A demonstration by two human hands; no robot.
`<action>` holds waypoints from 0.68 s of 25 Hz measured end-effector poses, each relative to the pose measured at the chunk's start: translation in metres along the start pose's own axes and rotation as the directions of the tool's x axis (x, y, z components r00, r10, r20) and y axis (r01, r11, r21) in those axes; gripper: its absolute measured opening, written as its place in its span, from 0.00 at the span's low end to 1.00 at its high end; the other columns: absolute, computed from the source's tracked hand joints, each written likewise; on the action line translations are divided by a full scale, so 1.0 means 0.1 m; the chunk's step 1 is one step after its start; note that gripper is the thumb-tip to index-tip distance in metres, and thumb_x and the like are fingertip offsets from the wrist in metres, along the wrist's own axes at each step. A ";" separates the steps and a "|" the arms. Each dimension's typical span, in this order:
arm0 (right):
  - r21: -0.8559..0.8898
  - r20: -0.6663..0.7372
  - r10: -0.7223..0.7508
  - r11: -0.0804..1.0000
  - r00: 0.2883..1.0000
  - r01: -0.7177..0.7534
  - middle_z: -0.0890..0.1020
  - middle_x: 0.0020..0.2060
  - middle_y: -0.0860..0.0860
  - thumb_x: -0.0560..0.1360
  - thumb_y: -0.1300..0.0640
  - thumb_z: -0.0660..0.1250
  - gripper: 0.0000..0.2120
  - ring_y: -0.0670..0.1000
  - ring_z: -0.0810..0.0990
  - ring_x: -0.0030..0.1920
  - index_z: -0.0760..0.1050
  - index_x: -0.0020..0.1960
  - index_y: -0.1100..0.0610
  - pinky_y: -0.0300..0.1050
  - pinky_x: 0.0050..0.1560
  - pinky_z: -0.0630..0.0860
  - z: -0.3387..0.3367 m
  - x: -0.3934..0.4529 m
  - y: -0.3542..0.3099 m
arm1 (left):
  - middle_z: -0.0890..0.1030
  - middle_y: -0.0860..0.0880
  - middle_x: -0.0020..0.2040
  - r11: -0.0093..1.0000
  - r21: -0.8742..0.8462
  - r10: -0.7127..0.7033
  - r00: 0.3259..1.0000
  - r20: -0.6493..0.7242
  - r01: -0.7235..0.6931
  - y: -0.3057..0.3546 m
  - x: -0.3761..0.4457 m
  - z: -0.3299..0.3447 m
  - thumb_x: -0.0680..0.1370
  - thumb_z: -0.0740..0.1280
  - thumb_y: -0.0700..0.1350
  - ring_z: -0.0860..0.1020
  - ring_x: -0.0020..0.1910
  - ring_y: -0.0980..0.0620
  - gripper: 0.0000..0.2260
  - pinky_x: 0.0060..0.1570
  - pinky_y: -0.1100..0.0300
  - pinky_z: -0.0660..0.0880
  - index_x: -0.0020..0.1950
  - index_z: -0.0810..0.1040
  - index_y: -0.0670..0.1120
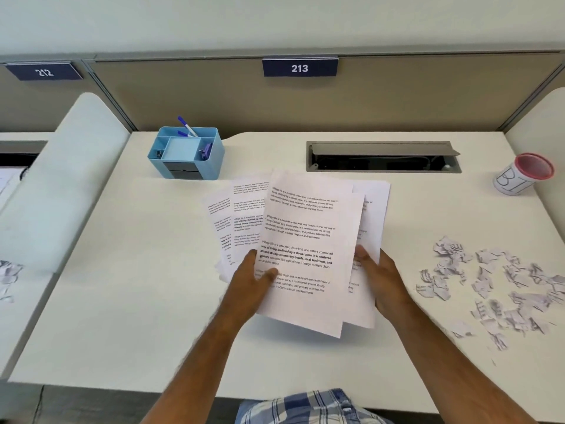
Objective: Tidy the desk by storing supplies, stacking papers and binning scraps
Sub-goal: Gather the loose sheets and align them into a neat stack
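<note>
Several printed paper sheets [305, 228] lie fanned out in the middle of the white desk [122, 301]. My left hand [250, 286] grips the lower left edge of the top sheets, thumb on the print. My right hand [379, 276] holds their right edge, fingers curled under. A heap of torn paper scraps [495, 286] is spread at the right. A blue desk organizer [186, 153] with blue pens [187, 127] and a small purple item stands at the back left. A paper cup with a red rim [522, 174], lettered as a bin, stands at the far right.
An open cable hatch [383, 157] is set into the desk behind the papers. A padded divider [61, 179] bounds the left side, with more scraps [9, 276] on the neighbouring desk. A partition wall with number plate 213 [300, 67] closes the back.
</note>
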State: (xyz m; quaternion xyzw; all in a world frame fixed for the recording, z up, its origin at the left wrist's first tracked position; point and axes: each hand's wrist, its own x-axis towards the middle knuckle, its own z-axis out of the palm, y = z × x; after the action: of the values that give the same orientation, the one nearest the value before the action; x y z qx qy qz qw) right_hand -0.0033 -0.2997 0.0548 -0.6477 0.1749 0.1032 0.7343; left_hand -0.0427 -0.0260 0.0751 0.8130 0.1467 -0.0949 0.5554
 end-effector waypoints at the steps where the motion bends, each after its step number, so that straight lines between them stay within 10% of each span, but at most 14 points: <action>1: 0.003 -0.010 -0.011 1.000 1.000 0.011 0.86 0.57 0.44 0.82 0.48 0.65 0.13 0.45 0.84 0.59 0.79 0.63 0.50 0.47 0.63 0.78 0.06 -0.03 -0.05 | 0.79 0.59 0.65 1.000 0.009 0.010 1.000 -0.008 -0.010 0.00 0.00 0.01 0.80 0.70 0.44 0.77 0.64 0.60 0.17 0.63 0.58 0.75 0.68 0.74 0.54; 4: -0.021 0.006 -0.010 1.000 1.000 0.010 0.84 0.62 0.43 0.80 0.37 0.59 0.25 0.44 0.80 0.65 0.76 0.69 0.50 0.48 0.70 0.73 0.16 -0.05 -0.09 | 0.80 0.60 0.64 1.000 -0.005 0.007 1.000 0.010 -0.007 0.01 -0.01 0.03 0.80 0.71 0.45 0.77 0.63 0.62 0.15 0.62 0.60 0.75 0.66 0.74 0.54; 9: -0.011 0.071 -0.003 1.000 0.997 0.003 0.87 0.56 0.50 0.82 0.50 0.66 0.14 0.52 0.86 0.57 0.79 0.64 0.53 0.50 0.60 0.80 0.21 -0.07 -0.11 | 0.80 0.63 0.63 0.980 -0.157 -0.103 0.987 0.125 0.122 0.08 -0.06 0.05 0.80 0.71 0.53 0.78 0.61 0.65 0.19 0.55 0.66 0.74 0.69 0.72 0.56; 17: -0.175 0.163 -0.125 0.973 0.979 0.153 0.87 0.53 0.46 0.81 0.53 0.68 0.09 0.48 0.86 0.54 0.80 0.61 0.52 0.41 0.52 0.82 0.27 -0.15 -0.24 | 0.85 0.54 0.60 0.966 -0.255 -0.009 0.989 0.150 0.047 0.25 0.07 -0.13 0.79 0.73 0.44 0.84 0.59 0.53 0.16 0.63 0.47 0.80 0.65 0.79 0.52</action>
State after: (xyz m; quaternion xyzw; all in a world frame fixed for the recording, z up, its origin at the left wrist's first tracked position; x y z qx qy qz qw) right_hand -0.0047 -0.2755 0.0853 -0.7146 0.0626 0.1159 0.6870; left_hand -0.0279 -0.0217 0.1001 0.7226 0.1279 -0.1427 0.6642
